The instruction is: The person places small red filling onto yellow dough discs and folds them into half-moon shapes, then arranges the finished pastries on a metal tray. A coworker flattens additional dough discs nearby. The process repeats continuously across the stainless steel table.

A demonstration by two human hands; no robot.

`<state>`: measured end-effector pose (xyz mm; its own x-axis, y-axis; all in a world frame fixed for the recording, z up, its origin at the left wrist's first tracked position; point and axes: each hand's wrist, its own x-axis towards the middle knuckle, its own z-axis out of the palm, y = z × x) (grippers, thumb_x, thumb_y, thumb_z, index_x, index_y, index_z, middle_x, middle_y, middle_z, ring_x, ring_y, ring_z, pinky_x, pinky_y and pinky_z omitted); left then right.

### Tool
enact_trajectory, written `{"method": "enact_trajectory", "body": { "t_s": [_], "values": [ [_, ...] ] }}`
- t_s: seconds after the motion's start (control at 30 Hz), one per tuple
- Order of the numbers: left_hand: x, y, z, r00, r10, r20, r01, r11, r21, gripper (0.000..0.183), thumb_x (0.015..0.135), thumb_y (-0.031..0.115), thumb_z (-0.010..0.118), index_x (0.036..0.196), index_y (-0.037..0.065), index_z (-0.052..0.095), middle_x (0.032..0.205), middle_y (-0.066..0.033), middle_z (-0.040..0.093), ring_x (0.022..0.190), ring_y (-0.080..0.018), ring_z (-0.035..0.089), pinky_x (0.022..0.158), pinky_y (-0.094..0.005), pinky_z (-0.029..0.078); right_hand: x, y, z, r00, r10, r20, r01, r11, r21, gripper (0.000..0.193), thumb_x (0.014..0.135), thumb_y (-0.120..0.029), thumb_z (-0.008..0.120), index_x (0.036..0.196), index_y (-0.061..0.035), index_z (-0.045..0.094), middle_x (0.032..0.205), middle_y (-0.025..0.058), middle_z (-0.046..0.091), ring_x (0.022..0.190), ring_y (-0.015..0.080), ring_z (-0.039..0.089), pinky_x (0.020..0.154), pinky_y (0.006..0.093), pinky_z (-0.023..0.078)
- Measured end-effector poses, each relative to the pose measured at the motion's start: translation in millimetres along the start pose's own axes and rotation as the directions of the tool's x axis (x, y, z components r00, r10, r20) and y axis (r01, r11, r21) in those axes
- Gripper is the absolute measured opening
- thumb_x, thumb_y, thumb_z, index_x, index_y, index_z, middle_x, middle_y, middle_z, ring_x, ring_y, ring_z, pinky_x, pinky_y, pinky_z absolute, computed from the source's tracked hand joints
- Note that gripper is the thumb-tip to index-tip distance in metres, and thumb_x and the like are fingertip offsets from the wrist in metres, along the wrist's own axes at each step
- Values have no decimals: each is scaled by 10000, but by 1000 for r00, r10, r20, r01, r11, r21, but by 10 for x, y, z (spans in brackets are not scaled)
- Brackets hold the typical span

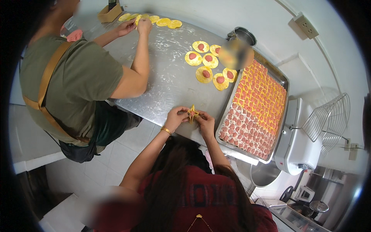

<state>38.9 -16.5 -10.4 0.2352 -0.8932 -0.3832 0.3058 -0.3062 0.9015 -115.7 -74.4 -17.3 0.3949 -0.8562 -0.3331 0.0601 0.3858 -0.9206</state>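
Over the near edge of the metal table, a yellow dumpling (192,113) is pinched up into pointed corners, with pinkish filling in its middle. My left hand (176,118), with a gold bracelet at the wrist, closes its fingertips on one side of the dumpling. Fingers of my right hand (206,123) grip the opposite side. Beyond them, several flat yellow wrappers (204,74) lie on the table, each with a lump of pink filling. To the right, a large metal tray (221,120) holds rows of finished dumplings, yellow at the far part and whitish at the near part.
At left, a co-worker (73,73) handles wrappers near a row of yellow rounds (163,22). A dark round container (245,34) stands by the wall, beside a blurred patch. A white mixer (295,139) with a wire guard (326,116) stands right of the tray, above a metal bowl (266,174).
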Motion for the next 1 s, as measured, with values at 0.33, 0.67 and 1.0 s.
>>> {"method": "enact_trajectory", "body": {
  "t_s": [0.33, 0.67, 1.0],
  "values": [
    [-4, 14, 84, 999, -37, -4, 34, 950, -309, 75, 890, 84, 599, 909, 64, 529, 944, 1, 571, 885, -87, 565, 796, -236, 502, -174, -233, 111, 995, -100, -5, 99, 970, 220, 224, 840, -2, 616, 1058, 48, 599, 990, 69, 645, 921, 118, 593, 827, 244, 461],
    [-166, 133, 88, 999, 8, 39, -1, 984, -179, 213, 837, 5, 618, 1038, 44, 561, 1020, -41, 588, 959, -115, 577, 819, -237, 495, -10, -192, -179, 993, -118, -7, 112, 957, -266, 286, 783, 29, 637, 1068, 23, 610, 958, 72, 662, 871, 140, 630, 815, 259, 488],
    [-86, -143, 110, 890, 449, 74, -427, 768, 477, 171, 718, -33, 702, 828, 5, 577, 996, -103, 639, 856, -199, 653, 710, -270, 535, -63, -272, -155, 954, -231, 193, 301, 735, -608, 351, 718, 58, 616, 1064, 2, 595, 985, 137, 649, 901, 234, 649, 777, 323, 524]
  ]
}}
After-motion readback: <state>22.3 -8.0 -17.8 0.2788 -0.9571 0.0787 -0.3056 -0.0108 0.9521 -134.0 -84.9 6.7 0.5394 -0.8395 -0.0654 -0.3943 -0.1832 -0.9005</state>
